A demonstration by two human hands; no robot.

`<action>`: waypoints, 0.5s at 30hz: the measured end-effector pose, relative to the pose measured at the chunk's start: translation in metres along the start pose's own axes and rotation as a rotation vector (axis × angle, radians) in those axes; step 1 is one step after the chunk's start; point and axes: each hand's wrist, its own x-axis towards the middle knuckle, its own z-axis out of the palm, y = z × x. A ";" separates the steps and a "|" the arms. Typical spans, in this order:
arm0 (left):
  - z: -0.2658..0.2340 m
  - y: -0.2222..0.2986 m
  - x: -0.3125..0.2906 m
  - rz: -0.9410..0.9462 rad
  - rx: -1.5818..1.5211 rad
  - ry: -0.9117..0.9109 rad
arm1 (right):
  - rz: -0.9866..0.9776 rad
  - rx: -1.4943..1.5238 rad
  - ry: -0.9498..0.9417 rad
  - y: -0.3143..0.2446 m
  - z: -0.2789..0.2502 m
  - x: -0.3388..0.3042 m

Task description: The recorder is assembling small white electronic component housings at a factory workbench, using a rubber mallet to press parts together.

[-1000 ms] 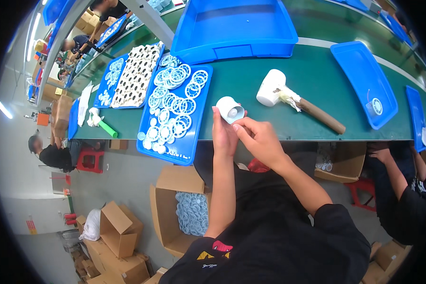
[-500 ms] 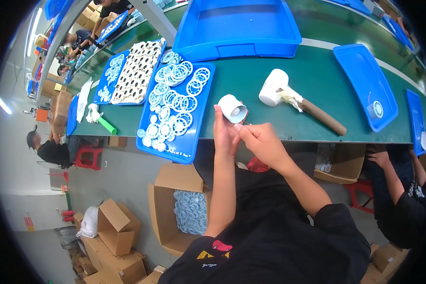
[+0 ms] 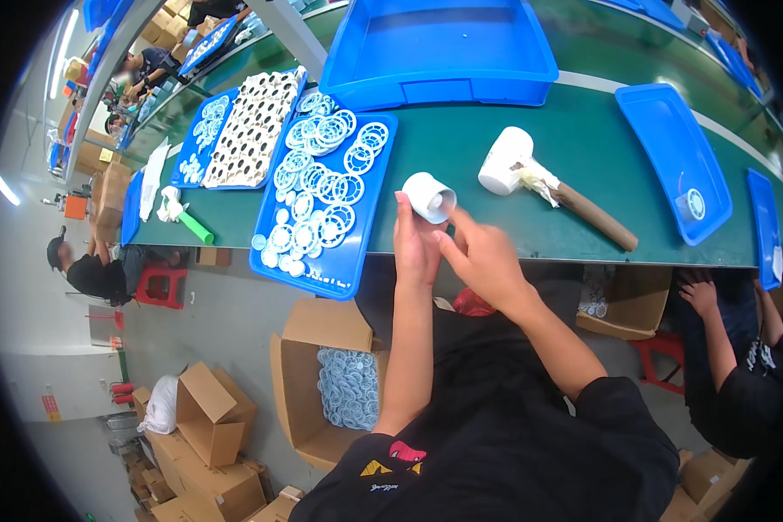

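Note:
My left hand (image 3: 418,248) is closed around a white plastic cup-shaped part (image 3: 426,193), tilted with its open end toward me, above the table's near edge. My right hand (image 3: 485,261) is just beside it, index finger stretched to the part's rim and thumb apart from that finger; its other fingers are partly hidden. Left of the hands, a blue tray (image 3: 370,196) holds many pale ring-shaped discs (image 3: 331,190) and small round pieces. To the right lies a white-headed mallet (image 3: 506,163) with a brown handle, wrapping torn at the joint.
A large blue bin (image 3: 435,90) stands at the back. A blue tray (image 3: 661,130) with one round part lies right. A perforated cream tray (image 3: 252,126) and green-handled tool (image 3: 196,229) are left. Below stands a carton of discs (image 3: 348,387). A co-worker's hand (image 3: 699,291) is far right.
My right index finger has moved up and outward to the rim of the white part, away from the thumb. My left hand keeps its hold in nearly the same place.

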 end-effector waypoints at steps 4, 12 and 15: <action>0.003 0.003 -0.003 0.010 -0.007 0.031 | 0.426 0.411 -0.476 -0.014 -0.021 0.006; -0.002 0.000 0.000 0.006 -0.034 -0.001 | 0.285 0.218 -0.215 -0.002 -0.006 -0.003; 0.002 -0.001 -0.001 0.020 0.014 0.015 | 0.089 0.119 -0.017 -0.001 0.003 -0.004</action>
